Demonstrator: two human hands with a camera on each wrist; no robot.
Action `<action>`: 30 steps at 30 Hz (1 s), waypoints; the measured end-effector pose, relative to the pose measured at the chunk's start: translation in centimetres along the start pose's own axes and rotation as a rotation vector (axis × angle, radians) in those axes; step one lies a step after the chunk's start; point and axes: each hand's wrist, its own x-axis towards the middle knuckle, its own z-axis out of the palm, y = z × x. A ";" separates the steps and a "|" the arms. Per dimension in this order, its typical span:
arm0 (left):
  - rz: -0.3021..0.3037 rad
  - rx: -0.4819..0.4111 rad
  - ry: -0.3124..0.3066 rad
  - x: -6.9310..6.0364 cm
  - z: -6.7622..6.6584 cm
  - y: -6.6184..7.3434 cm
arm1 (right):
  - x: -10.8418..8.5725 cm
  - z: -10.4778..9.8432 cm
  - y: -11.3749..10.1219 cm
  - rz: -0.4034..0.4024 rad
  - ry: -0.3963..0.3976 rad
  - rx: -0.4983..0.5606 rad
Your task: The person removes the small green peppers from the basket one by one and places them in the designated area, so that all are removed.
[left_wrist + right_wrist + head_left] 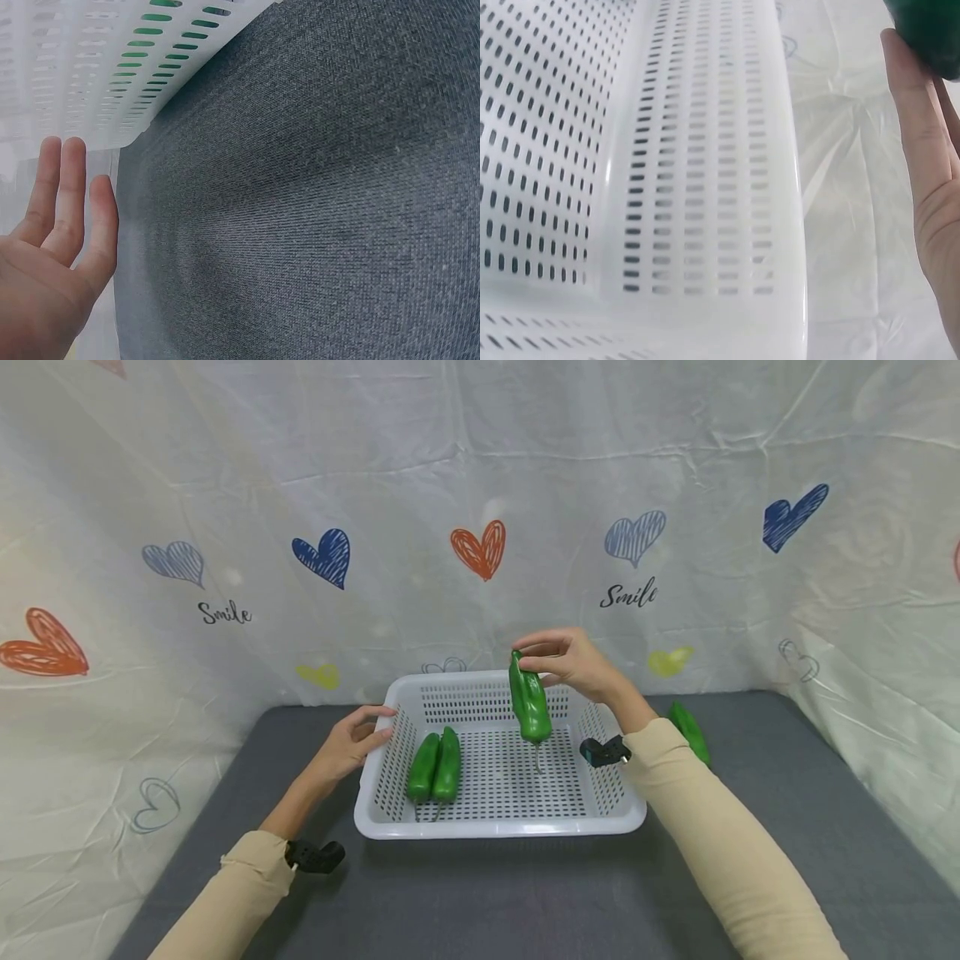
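Observation:
A white perforated basket (495, 828) stands on the dark grey table. Two green chili peppers lie side by side at its left: an outer pepper (423, 768) and an inner pepper (447, 767). My right hand (573, 664) pinches another green pepper (534, 710) by its upper end and holds it above the basket's right half, stem hanging down. In the right wrist view, part of the held pepper (930, 30) shows at the top right corner. At the basket's left rim, my left hand (348, 743) touches the edge; its visible fingers look nearly straight in the left wrist view.
Another green pepper (690, 732) lies on the table right of the basket, partly behind the right sleeve. A whitish sheet printed with hearts (478, 550) hangs behind the table. The grey table surface (480, 902) extends in front of the basket.

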 end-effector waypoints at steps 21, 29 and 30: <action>0.005 0.002 -0.006 0.2 -0.1 -0.3 | -2.2 -3.7 -0.3 -0.001 0.070 -0.090; -0.001 0.005 -0.003 0.0 -0.1 -0.1 | -3.4 -5.0 -0.8 0.007 0.074 -0.074; 0.001 0.004 -0.003 0.0 -0.1 -0.1 | -3.6 -5.2 -0.9 0.008 0.080 -0.086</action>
